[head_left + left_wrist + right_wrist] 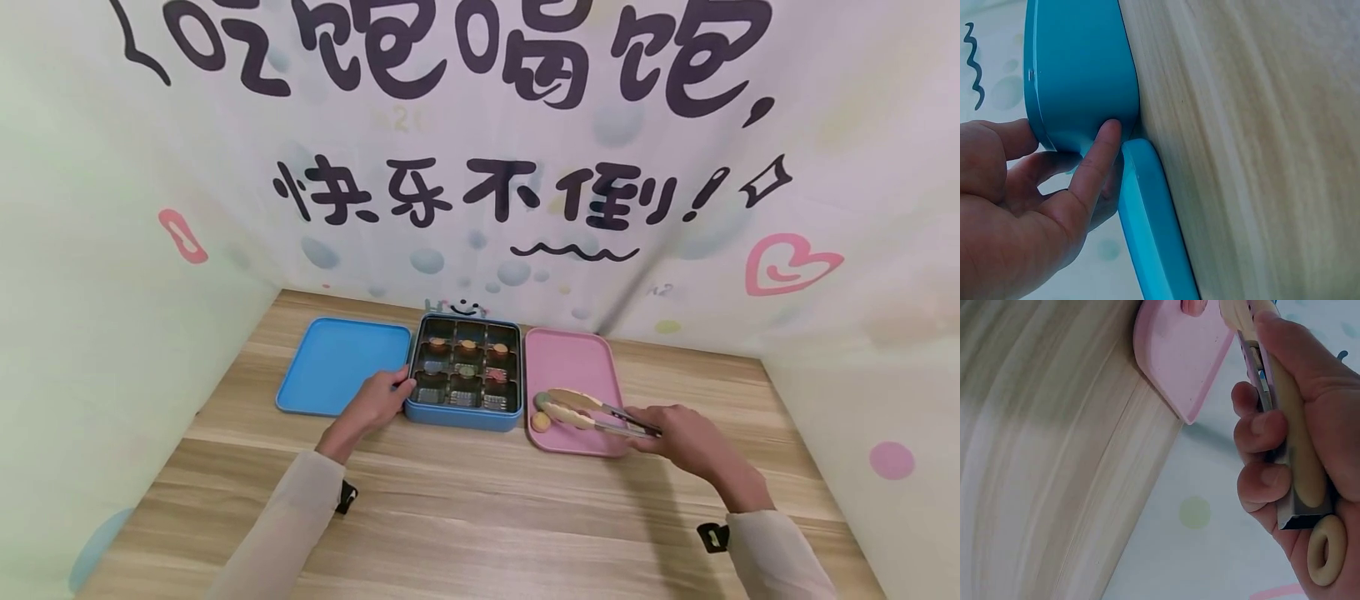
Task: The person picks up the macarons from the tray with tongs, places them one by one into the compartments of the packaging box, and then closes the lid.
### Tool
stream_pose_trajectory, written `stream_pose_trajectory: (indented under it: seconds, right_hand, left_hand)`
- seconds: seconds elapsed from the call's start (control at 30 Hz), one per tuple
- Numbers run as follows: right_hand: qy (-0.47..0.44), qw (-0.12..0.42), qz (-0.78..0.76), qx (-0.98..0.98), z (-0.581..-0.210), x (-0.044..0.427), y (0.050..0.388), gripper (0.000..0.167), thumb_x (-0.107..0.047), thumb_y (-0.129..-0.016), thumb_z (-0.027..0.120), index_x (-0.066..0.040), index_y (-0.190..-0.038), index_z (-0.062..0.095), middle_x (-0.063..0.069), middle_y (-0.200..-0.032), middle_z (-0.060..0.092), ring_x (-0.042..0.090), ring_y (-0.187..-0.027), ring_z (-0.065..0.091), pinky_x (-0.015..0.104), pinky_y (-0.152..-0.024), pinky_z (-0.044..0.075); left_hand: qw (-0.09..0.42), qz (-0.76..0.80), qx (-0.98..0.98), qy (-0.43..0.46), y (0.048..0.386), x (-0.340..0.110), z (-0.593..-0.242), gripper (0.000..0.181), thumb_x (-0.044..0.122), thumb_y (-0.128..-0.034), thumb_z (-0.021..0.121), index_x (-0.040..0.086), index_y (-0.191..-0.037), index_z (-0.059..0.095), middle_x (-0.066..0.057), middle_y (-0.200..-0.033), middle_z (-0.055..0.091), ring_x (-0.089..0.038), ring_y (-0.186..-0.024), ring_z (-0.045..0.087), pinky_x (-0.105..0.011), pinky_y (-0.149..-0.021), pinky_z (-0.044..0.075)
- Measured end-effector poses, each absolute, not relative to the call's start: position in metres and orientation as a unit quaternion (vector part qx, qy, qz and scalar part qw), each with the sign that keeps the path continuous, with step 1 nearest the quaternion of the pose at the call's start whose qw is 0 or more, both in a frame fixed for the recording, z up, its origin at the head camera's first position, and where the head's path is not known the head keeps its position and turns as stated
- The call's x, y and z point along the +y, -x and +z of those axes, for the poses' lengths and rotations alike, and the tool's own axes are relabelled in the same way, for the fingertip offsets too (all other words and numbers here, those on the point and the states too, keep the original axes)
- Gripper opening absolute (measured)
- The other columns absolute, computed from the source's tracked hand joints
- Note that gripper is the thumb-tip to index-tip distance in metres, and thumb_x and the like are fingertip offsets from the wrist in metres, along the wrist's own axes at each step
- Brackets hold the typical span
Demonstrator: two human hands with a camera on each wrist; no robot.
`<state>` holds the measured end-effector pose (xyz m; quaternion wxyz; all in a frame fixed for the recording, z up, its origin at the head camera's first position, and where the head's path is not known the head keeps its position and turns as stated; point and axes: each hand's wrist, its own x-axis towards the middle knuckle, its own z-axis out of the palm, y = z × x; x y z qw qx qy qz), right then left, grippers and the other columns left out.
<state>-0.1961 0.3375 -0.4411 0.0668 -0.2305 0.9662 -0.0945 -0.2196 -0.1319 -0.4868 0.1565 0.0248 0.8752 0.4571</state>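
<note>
In the head view, a blue box (463,419) with a dark divided insert holds several small round pieces, orange-brown ones, a green one and a reddish one. My left hand (378,402) touches its left side; in the left wrist view the thumb of my left hand (1041,206) rests at the rim, with the index finger straight against the wall. My right hand (686,437) grips metal tongs with beige tips (573,408) over a pink tray (581,358). A green round piece (541,401) lies at the tips, beside an orange-yellow one (540,422). Whether the tongs pinch the green piece, I cannot tell.
A blue lid-like tray (345,362) lies left of the box. The wooden table (480,517) meets a printed white backdrop (450,275) behind the containers, with pale walls at both sides.
</note>
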Motion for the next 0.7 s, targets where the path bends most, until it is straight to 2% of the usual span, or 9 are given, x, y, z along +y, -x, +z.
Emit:
stream_pose_trajectory:
  seconds: [0.03,0.2,0.3,0.47,0.5,0.57,0.6,0.63,0.7]
  right_hand:
    - [0.227,0.069,-0.092,0.967,-0.4405,0.3365,0.1967,0.053,-0.036,-0.088,0.074,-0.009,-0.133,0.065,0.0,-0.094,0.071,0.009,-0.073,0.052,0.032,-0.065,0.042]
    - [0.217,0.08,-0.077,0.97,-0.4416,0.3321,0.2,0.054,-0.036,-0.089,0.074,-0.011,-0.135,0.064,-0.006,-0.078,0.059,0.013,-0.071,0.049,0.034,-0.065,0.041]
    - [0.218,0.081,-0.081,0.969,-0.4436,0.3316,0.2015,0.054,-0.036,-0.089,0.073,-0.01,-0.135,0.064,-0.003,-0.085,0.064,0.014,-0.073,0.05,0.034,-0.066,0.041]
    - [0.219,0.069,-0.091,0.969,-0.4461,0.3305,0.2043,0.053,-0.035,-0.09,0.073,-0.009,-0.134,0.064,0.005,-0.1,0.07,0.015,-0.074,0.052,0.035,-0.067,0.042]
    - [0.22,0.066,-0.094,0.969,-0.4466,0.3305,0.2045,0.053,-0.035,-0.09,0.073,-0.009,-0.134,0.064,0.006,-0.101,0.071,0.015,-0.075,0.053,0.035,-0.067,0.042]
    - [0.218,0.059,-0.098,0.969,-0.4476,0.331,0.2043,0.052,-0.036,-0.09,0.073,-0.01,-0.135,0.064,0.005,-0.101,0.071,0.015,-0.075,0.054,0.035,-0.068,0.043]
    - [0.217,0.054,-0.101,0.969,-0.4482,0.3311,0.2041,0.053,-0.037,-0.09,0.073,-0.01,-0.134,0.064,0.004,-0.1,0.071,0.015,-0.075,0.055,0.036,-0.068,0.044]
    - [0.216,0.05,-0.106,0.969,-0.4486,0.3315,0.2036,0.052,-0.037,-0.09,0.073,-0.011,-0.134,0.065,0.003,-0.099,0.071,0.014,-0.075,0.055,0.036,-0.068,0.044]
    - [0.213,0.038,-0.114,0.97,-0.4495,0.332,0.2023,0.053,-0.037,-0.089,0.073,-0.01,-0.134,0.065,0.002,-0.096,0.071,0.014,-0.074,0.054,0.035,-0.067,0.044]
  left_hand:
    - [0.152,0.456,0.876,-0.028,0.2196,-0.1318,-0.4871,0.055,0.025,-0.1078,0.042,0.0,-0.154,0.028,-0.002,-0.056,0.048,-0.01,-0.042,0.03,-0.027,-0.048,0.03]
    - [0.15,0.451,0.879,-0.032,0.2193,-0.1321,-0.4877,0.055,0.025,-0.1078,0.042,-0.001,-0.154,0.028,-0.01,-0.065,0.054,-0.011,-0.043,0.03,-0.028,-0.049,0.032]
    - [0.151,0.453,0.878,-0.035,0.219,-0.1321,-0.4871,0.055,0.024,-0.1079,0.041,-0.002,-0.154,0.027,-0.017,-0.07,0.058,-0.011,-0.041,0.028,-0.028,-0.048,0.031]
    - [0.156,0.454,0.877,-0.031,0.2206,-0.1336,-0.4844,0.055,0.026,-0.1081,0.041,0.001,-0.155,0.026,-0.012,-0.061,0.055,-0.011,-0.04,0.027,-0.027,-0.046,0.03]
    - [0.159,0.453,0.877,-0.028,0.2209,-0.1337,-0.4845,0.055,0.026,-0.1082,0.041,0.002,-0.155,0.026,-0.009,-0.057,0.048,-0.01,-0.04,0.027,-0.027,-0.046,0.03]
    - [0.157,0.452,0.878,-0.028,0.2209,-0.134,-0.4852,0.055,0.026,-0.1081,0.041,0.001,-0.155,0.026,-0.02,-0.069,0.059,-0.011,-0.042,0.027,-0.028,-0.048,0.031]
    - [0.155,0.452,0.878,-0.031,0.2207,-0.134,-0.4857,0.055,0.025,-0.1081,0.041,0.0,-0.154,0.027,-0.026,-0.084,0.065,-0.011,-0.042,0.027,-0.028,-0.048,0.032]
    - [0.153,0.451,0.878,-0.034,0.2205,-0.1339,-0.4862,0.054,0.025,-0.1079,0.041,-0.001,-0.154,0.027,-0.031,-0.101,0.066,-0.011,-0.042,0.028,-0.029,-0.049,0.033]
    - [0.15,0.453,0.878,-0.039,0.2206,-0.1334,-0.4871,0.054,0.024,-0.1078,0.042,-0.002,-0.153,0.028,-0.035,-0.13,0.056,-0.012,-0.043,0.028,-0.03,-0.051,0.034]
